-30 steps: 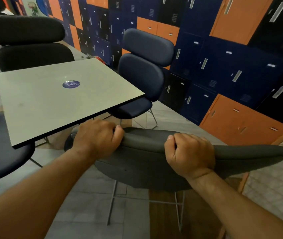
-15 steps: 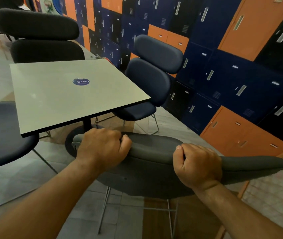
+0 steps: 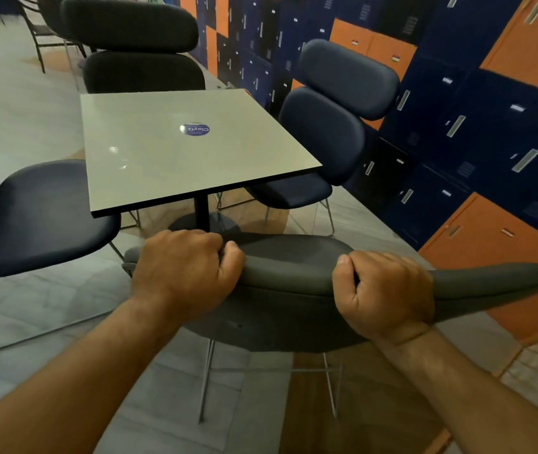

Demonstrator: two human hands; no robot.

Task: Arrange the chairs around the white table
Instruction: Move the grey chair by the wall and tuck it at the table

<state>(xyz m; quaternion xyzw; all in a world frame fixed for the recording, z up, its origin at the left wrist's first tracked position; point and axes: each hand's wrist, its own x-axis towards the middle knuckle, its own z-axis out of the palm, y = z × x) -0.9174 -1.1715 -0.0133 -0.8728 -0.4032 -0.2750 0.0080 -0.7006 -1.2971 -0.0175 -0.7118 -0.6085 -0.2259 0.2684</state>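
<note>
your left hand [image 3: 185, 267] and your right hand [image 3: 382, 293] both grip the upper back pad of a dark grey padded chair on thin metal legs [image 3: 293, 276], seen from behind and above. each hand is curled over the pad's top edge. the fingers wrap down the far side, mostly out of sight, and the thumb is tucked against the near side. the left hand sits near the pad's left end and the right hand sits right of its middle, with bare pad showing between them.

the chair stands at the near side of a square white table with a black edge [image 3: 149, 165], its back towards you. its seat is hidden below the back pad. the pad's top lies in front of the table's black post and round base [image 3: 202, 221], just short of the table's near edge.

a round blue sticker [image 3: 197, 129] lies near the middle of the tabletop. three more chairs stand round the table. a black padded chair [image 3: 136, 44] is at the far side, its two back pads rising above the tabletop. a navy padded chair [image 3: 326, 126] is at the right side, its seat partly under the table edge. another navy padded chair [image 3: 41, 211] is at the left side, its seat close by the near left corner. behind the right-hand chair runs a wall of navy, black and orange lockers [image 3: 474, 132]. the floor [image 3: 31, 103] is pale grey tile.
</note>
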